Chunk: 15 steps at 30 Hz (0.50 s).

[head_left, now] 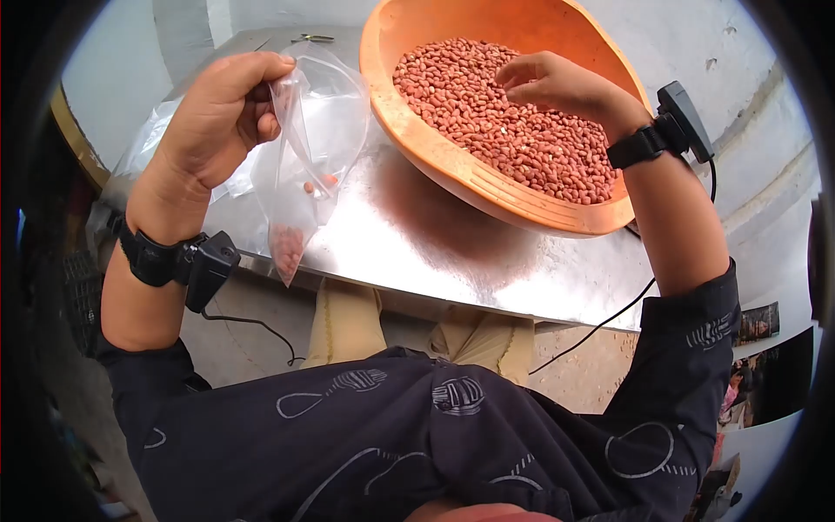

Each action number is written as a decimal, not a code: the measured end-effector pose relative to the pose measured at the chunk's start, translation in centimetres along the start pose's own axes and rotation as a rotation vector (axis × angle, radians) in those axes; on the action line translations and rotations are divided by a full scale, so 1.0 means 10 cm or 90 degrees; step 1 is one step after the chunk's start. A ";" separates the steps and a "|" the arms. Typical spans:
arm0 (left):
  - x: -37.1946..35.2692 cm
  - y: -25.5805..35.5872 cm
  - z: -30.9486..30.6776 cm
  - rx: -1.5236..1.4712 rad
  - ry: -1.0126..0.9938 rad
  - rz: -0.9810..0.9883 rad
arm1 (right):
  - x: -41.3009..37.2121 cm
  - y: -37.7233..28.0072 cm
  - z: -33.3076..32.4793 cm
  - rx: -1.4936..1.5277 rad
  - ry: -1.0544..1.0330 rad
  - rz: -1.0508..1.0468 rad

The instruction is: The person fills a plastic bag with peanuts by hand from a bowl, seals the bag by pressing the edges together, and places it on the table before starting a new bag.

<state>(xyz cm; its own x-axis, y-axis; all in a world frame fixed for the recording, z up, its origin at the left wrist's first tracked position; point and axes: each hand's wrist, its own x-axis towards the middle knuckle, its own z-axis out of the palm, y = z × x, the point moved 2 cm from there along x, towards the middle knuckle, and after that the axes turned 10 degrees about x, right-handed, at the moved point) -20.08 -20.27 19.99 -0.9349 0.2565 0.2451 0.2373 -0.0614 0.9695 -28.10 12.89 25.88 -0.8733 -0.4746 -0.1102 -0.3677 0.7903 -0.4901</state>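
Note:
A clear plastic bag (300, 165) hangs from my left hand (230, 109), its edge pinched between thumb and fingers. Some reddish nuts lie in the bag's bottom corner, and a couple more show higher up in it. A large orange basin (513, 187) holds a heap of red-skinned nuts (496, 122). Over the heap, near its upper right, is my right hand (557, 83), with its fingers curled down and together; what they hold, if anything, is hidden.
The basin rests on a shiny metal table (400, 252). More clear plastic (239, 178) lies behind the held bag, and a small metal tool (311, 38) is at the back edge. Black cables (600, 326) run from both wrist devices.

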 end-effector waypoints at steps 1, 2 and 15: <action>-0.01 -0.08 0.05 -0.008 -0.004 -0.032 | 0.04 0.20 -0.06 -0.083 -0.007 0.006; -0.01 -0.15 0.11 -0.044 -0.041 -0.041 | 0.06 0.39 -0.11 -0.165 -0.016 0.013; 0.05 -0.43 0.41 -0.296 -0.090 -0.075 | -0.42 1.05 0.08 -0.282 -0.162 0.243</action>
<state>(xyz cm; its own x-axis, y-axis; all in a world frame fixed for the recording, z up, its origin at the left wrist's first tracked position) -20.53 -15.96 15.98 -0.8958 0.4139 0.1621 -0.0405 -0.4392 0.8975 -28.04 22.94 20.51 -0.8855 -0.1616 -0.4357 -0.1900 0.9815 0.0222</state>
